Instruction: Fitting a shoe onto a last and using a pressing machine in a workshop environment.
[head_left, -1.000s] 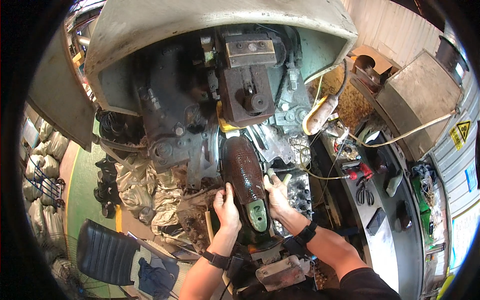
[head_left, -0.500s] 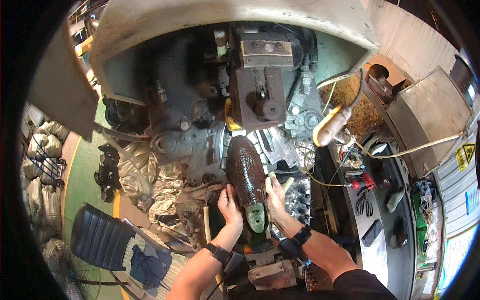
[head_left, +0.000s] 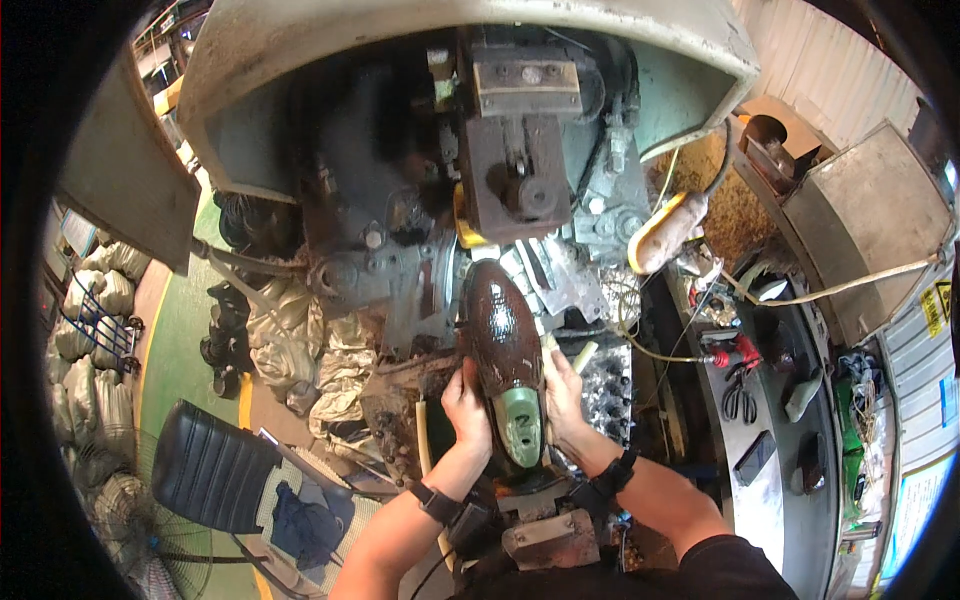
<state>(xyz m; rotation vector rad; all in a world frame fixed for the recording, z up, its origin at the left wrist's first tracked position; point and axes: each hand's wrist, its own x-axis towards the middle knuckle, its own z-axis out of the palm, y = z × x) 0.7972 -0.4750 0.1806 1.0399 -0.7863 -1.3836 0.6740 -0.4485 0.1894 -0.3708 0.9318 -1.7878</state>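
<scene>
Nearest the body, below the shoe, sits a worn metal block (head_left: pixel 550 541), and just beyond it comes the green heel end of the last (head_left: pixel 522 428). The left hand (head_left: pixel 466 410) and right hand (head_left: pixel 566 395) flank the brown shoe (head_left: pixel 495 325), each partly curled and closed against its side, so it is held between them; what the fingers do underneath is hidden. For a good hold, I would press equally from both sides, since uneven pressure would likely twist the toe off line, and use the pale last's heel as a sighting guide. The shoe lies over the machine's middle, toe pointing away, close to the metal plates (head_left: pixel 572 285); whether it touches them I cannot tell. Its surface looks glossy and may slip, so a firm palm seems wiser than fingertips. Farther off, the heavy dark press head (head_left: pixel 515 185) stands beyond the toe, beneath the pale hood (head_left: pixel 470 22); fingers are best kept back along the sides, clear of both metal parts.
</scene>
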